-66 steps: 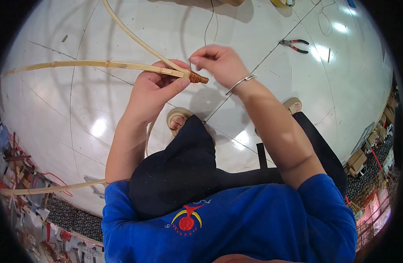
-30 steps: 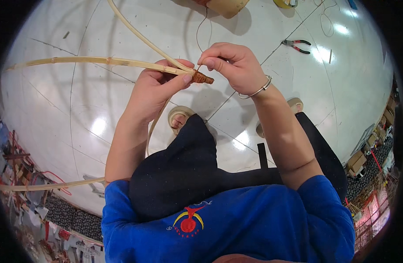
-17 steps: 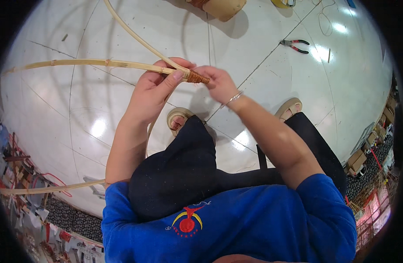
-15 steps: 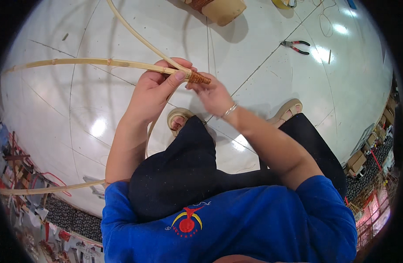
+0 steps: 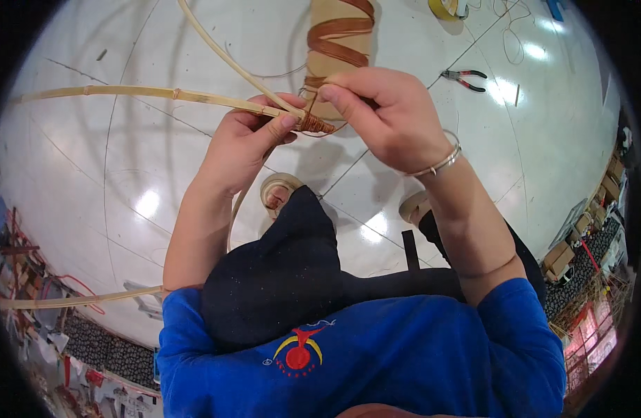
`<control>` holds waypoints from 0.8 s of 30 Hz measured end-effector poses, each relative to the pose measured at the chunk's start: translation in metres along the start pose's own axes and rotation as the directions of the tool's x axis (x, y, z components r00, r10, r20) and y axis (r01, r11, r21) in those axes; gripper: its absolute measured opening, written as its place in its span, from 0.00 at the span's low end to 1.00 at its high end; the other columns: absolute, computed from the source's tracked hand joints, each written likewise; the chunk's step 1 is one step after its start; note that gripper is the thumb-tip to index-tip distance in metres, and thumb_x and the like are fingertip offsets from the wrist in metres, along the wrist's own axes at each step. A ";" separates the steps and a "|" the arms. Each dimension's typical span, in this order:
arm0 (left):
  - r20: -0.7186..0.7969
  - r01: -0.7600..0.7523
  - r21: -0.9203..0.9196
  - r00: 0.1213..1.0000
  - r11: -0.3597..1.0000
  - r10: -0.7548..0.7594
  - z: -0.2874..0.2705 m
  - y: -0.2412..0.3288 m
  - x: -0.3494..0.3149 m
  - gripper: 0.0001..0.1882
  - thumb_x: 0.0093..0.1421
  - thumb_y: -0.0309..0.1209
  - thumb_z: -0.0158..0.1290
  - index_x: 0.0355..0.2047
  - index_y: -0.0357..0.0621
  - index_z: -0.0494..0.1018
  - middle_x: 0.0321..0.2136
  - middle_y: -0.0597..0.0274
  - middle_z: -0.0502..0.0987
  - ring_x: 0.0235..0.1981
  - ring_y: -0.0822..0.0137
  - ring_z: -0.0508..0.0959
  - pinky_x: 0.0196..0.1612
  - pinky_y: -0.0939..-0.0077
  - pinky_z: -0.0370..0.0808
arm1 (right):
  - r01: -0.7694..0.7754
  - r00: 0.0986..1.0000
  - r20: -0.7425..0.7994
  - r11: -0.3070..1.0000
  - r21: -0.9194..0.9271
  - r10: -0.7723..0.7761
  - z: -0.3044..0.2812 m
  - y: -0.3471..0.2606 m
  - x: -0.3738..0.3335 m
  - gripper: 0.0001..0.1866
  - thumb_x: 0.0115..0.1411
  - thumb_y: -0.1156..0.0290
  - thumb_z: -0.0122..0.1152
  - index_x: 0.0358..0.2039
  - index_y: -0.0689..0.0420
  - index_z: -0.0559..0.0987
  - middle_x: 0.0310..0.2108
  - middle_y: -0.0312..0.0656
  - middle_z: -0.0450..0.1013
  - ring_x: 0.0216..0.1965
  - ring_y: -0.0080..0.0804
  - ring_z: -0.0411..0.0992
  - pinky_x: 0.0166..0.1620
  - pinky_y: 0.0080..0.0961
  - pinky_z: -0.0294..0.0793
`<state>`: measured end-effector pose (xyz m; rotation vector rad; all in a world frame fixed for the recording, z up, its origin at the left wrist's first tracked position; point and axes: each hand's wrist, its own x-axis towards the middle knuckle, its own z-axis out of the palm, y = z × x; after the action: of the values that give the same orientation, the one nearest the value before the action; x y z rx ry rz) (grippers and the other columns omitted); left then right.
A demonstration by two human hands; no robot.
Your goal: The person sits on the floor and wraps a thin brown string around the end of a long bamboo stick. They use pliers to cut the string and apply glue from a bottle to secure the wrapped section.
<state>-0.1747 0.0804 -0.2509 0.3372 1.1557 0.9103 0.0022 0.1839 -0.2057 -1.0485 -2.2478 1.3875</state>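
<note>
My left hand [image 5: 254,143] is closed round the meeting ends of two pale bamboo strips, a straighter jointed one [image 5: 139,96] and a curved one [image 5: 230,63]. A tapering binding of brown cord [image 5: 316,124] wraps their joined tip, just past my left thumb. Above and right of the tip, my right hand [image 5: 387,115] pinches a thin brown strand rising from the binding. A thin loop of the strand also curves by the tip. Behind both hands lies a tan cylinder [image 5: 340,43] wound with broad brown strips, its near end partly covered by my right hand.
Red-and-black-handled pliers [image 5: 464,78] lie on the white tiled floor [image 5: 76,174] at the right. Beyond them are a yellow roll [image 5: 446,8] and loose thin wire. Another bamboo length [image 5: 83,299] passes by my left elbow. Boxes [image 5: 559,258] and clutter line both sides.
My right hand has moved up and right from beside the binding's tip, drawing the strand upward. The tan cylinder has come closer and shows more. My left hand keeps its hold.
</note>
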 end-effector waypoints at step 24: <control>-0.016 -0.050 0.066 0.999 0.997 0.051 0.007 0.000 0.000 0.15 0.57 0.32 0.55 0.42 0.38 0.71 0.34 0.64 0.75 0.38 0.76 0.72 0.43 0.81 0.68 | -0.293 0.954 0.089 0.952 0.094 0.285 0.010 0.055 0.026 0.08 0.57 0.69 0.56 0.32 0.60 0.79 0.21 0.32 0.70 0.23 0.17 0.64 0.27 0.17 0.64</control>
<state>-0.1679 0.0818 -0.2481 0.4139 1.2002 0.9223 0.0015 0.2109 -0.2610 -1.3524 -2.1061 1.6677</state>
